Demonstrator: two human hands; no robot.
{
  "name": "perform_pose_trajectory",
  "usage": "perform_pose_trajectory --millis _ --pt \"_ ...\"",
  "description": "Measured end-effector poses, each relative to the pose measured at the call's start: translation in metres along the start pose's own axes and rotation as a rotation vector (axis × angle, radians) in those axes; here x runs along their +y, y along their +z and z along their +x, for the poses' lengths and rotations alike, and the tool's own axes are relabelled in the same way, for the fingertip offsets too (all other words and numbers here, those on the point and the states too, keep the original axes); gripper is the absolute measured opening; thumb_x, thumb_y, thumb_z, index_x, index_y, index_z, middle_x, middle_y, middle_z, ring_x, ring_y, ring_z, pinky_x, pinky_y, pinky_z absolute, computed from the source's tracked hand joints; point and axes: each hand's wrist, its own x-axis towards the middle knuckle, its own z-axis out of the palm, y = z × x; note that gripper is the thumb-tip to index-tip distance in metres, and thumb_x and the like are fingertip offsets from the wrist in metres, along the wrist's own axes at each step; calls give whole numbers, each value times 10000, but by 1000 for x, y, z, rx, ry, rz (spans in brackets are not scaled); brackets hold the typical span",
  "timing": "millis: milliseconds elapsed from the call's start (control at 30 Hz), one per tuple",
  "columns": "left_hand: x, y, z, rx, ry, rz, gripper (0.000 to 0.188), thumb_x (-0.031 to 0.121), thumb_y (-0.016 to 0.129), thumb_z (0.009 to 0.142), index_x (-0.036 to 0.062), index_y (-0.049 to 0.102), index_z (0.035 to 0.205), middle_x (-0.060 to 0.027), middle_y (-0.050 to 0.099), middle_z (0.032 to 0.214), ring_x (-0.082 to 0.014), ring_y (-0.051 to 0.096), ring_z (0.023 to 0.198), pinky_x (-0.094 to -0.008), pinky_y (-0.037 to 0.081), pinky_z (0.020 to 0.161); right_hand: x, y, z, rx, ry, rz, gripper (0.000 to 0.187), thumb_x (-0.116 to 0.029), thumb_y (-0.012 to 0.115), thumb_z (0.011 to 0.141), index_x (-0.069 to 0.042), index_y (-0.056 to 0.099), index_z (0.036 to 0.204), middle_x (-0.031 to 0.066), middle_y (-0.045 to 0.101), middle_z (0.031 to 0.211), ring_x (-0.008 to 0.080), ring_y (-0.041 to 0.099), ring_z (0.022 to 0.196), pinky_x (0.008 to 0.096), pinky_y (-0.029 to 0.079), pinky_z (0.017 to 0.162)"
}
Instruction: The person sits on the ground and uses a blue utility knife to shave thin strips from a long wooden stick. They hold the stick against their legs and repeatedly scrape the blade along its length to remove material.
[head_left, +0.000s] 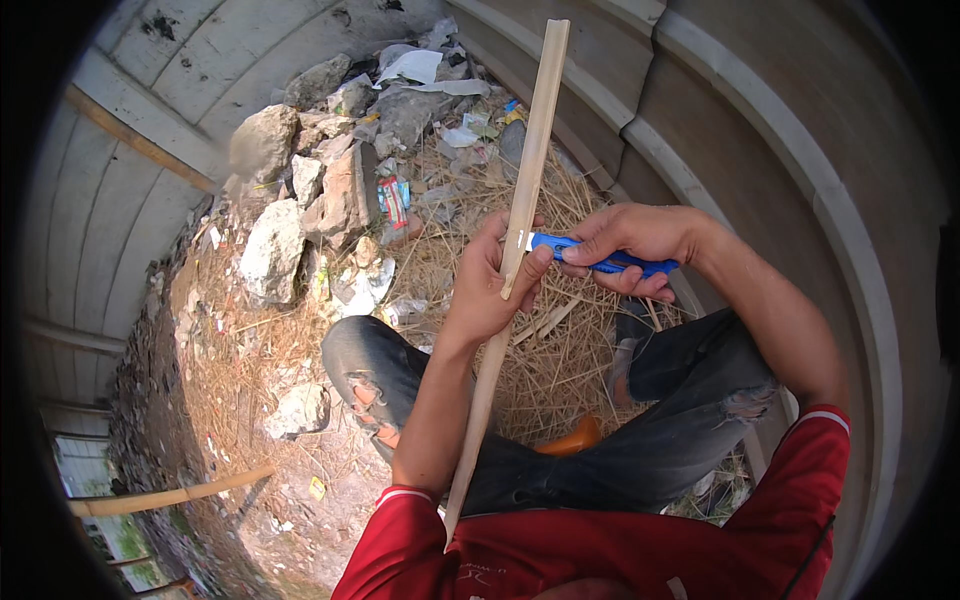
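A long, pale bamboo strip (538, 130) slants from the top of the view down to my body. My left hand (490, 280) is wrapped round the strip near its middle, with the thumb lying along it. From the right, my right hand (635, 245) grips a blue utility knife (610, 262). The knife's short blade meets the right edge of the strip, just above my left thumb. The left thumb is close to the front end of the knife. The strip's lower end rests near my red shirt.
Dry straw (560, 370) covers the ground below my hands. Large stones (272, 250) and litter lie ahead on the left. Something orange (572, 437) is between my legs. A curved corrugated wall (780, 150) rises on the right. Another bamboo pole (180, 493) sticks in from the lower left.
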Motion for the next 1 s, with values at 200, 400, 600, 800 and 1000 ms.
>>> perform_pose_trajectory --millis 200,400,600,800,1000 --pt "-3 7 -2 25 47 225 411 367 752 988 2 637 1139 7 638 782 -57 541 677 -234 428 598 -14 -11 -8 48 102 -140 260 -321 590 1055 -62 584 1029 -4 481 554 77 459 354 305 452 287" --pt "-15 -6 -1 99 72 310 462 475 693 1006 16 650 1031 0 643 790 -75 539 701 -267 444 639 8 18 11 175 -92 11 245 -301 553 1077 -57 549 1064 0 487 598 72 459 393 309 479 317" --pt "-21 -12 3 134 100 405 487 515 657 1017 28 648 1012 0 642 781 -77 554 705 -281 457 632 34 49 37 311 -328 158 257 -303 474 1107 -51 508 1139 14 488 612 96 502 419 315 508 348" --pt "9 -13 -1 16 -180 201 381 392 690 1024 21 636 1094 -22 670 796 -71 627 736 -259 515 653 14 13 20 105 -161 45 255 -304 501 1098 -51 522 1118 -4 477 578 78 462 370 305 471 314" --pt "3 2 3 -50 60 167 328 322 735 1002 19 666 1108 -17 734 844 -66 646 770 -237 518 675 -11 -10 -1 -75 -3 -3 269 -318 561 1071 -51 563 1046 -16 454 542 68 439 338 299 432 274"
